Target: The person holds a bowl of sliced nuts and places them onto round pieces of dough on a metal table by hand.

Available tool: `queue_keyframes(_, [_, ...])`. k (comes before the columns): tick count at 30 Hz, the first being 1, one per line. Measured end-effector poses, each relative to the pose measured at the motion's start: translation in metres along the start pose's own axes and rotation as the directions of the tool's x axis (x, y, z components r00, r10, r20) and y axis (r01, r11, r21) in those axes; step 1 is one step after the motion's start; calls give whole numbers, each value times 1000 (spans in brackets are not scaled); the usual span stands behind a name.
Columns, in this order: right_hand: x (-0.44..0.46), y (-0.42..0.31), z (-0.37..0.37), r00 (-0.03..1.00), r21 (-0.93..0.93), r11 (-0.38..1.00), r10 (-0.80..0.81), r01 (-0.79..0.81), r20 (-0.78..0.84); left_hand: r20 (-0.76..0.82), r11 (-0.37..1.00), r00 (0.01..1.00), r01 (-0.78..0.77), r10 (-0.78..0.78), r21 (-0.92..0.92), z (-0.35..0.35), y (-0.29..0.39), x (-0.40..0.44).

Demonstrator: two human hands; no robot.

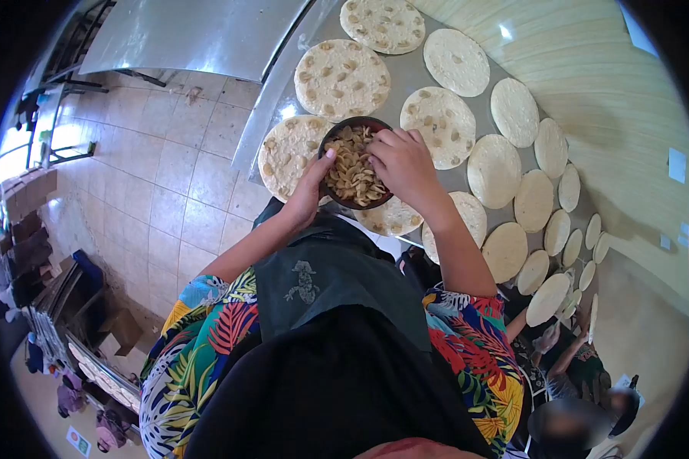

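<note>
My left hand [308, 190] grips the near left rim of a dark round bowl [331, 139], thumb over the edge. The bowl is filled with tan, nut-like pieces [352, 167]; their exact kind is unclear. My right hand [404, 162] reaches in from the right, with its fingers curled down among the pieces at the bowl's right side. Its fingertips are partly hidden. Below and around the bowl lie pale round flatbreads. A studded flatbread [343, 80] behind it carries several such pieces, and so does another studded flatbread [436, 126] to the right.
A grey metal table [279, 96] bears many flatbreads; plain flatbreads [494, 171] lie toward the right. A pale wall [612, 99] runs along its far side. Another person [570, 363] is at lower right, near a raised flatbread. Tiled floor [184, 176] and stacked trays [53, 306] are left.
</note>
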State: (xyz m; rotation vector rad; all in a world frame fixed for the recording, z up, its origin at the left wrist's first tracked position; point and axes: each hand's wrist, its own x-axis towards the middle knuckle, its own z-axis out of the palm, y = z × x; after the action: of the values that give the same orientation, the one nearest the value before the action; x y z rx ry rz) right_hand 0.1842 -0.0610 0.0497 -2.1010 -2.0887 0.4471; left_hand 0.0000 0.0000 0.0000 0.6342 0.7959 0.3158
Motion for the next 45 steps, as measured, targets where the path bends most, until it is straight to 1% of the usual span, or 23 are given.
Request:
queue_keyframes(2, [-2,9,0,977,243,967,-24,76,-213,13,1000,1000,-5,5,-19,-1,-5,0])
queue_keyframes(3, [-3,12,-2,981,246,967,-22,70,-193,7,999,1000,9,-8,-34,0,-7,-3])
queue_keyframes(4, [2,20,-5,975,457,889,86,18,-205,-13,1000,1000,-21,20,-23,-1,-4,1])
queue_keyframes(5, [3,28,-8,964,648,761,196,-33,-181,-34,999,999,-40,40,-17,0,-3,2])
queue_keyframes(8, [15,73,-15,853,725,680,436,-104,-287,-51,997,995,-80,80,4,-9,-3,8])
queue_keyframes(10, [22,132,-3,777,679,666,588,-309,-224,-55,998,996,-66,65,-7,-5,-2,5])
queue_keyframes(12, [28,191,18,772,520,749,588,-409,-240,-62,999,997,-52,51,-15,-1,0,3])
queue_keyframes(13, [31,207,22,774,520,750,587,-410,-237,-62,999,997,-42,42,-10,0,1,2])
queue_keyframes(15, [36,230,34,760,391,738,636,-551,-130,-75,1000,997,-27,27,-6,-4,-3,2])
queue_keyframes(17, [41,259,53,769,343,746,632,-570,-96,-63,1000,998,8,-7,13,-15,-12,6])
queue_keyframes(19, [46,264,59,775,294,755,628,-586,-71,-98,1000,995,11,-8,27,-10,-8,2])
queue_keyframes(21, [50,265,56,781,148,774,624,-616,-16,-123,999,992,10,-4,41,-9,-7,2])
queue_keyframes(22, [52,262,52,781,150,774,624,-616,-16,-121,999,993,16,-11,44,-11,-9,3])
queue_keyframes(24, [55,255,46,749,8,749,662,-662,-17,-123,999,992,24,-18,46,-12,-9,3])
queue_keyframes(25, [55,256,49,750,9,750,662,-662,-15,-119,998,993,22,-16,50,-12,-8,3])
queue_keyframes(27, [55,256,50,743,34,753,655,-658,-138,-116,998,993,21,-14,53,-13,-9,3])
queue_keyframes(31, [53,250,53,751,66,770,635,-635,-183,-106,999,994,12,-8,39,-13,-9,3])
queue_keyframes(33, [51,249,62,798,42,818,569,-573,-196,-101,999,995,13,-9,40,-9,-6,2])
queue_keyframes(37, [50,230,56,798,18,822,556,-569,-233,-108,999,993,-35,38,34,-2,-2,0])
queue_keyframes(39, [50,207,45,792,213,889,457,-405,-404,-110,998,992,-53,57,34,3,4,-2])
queue_keyframes(41, [46,148,20,788,439,865,440,-243,-431,-92,998,994,-64,64,3,7,7,-4])
queue_keyframes(43, [32,76,-4,841,604,780,430,-164,-328,-84,998,995,-63,62,-8,6,5,-3])
queue_keyframes(45, [19,31,-7,921,628,778,234,16,-313,-61,998,997,-58,57,-13,4,2,0])
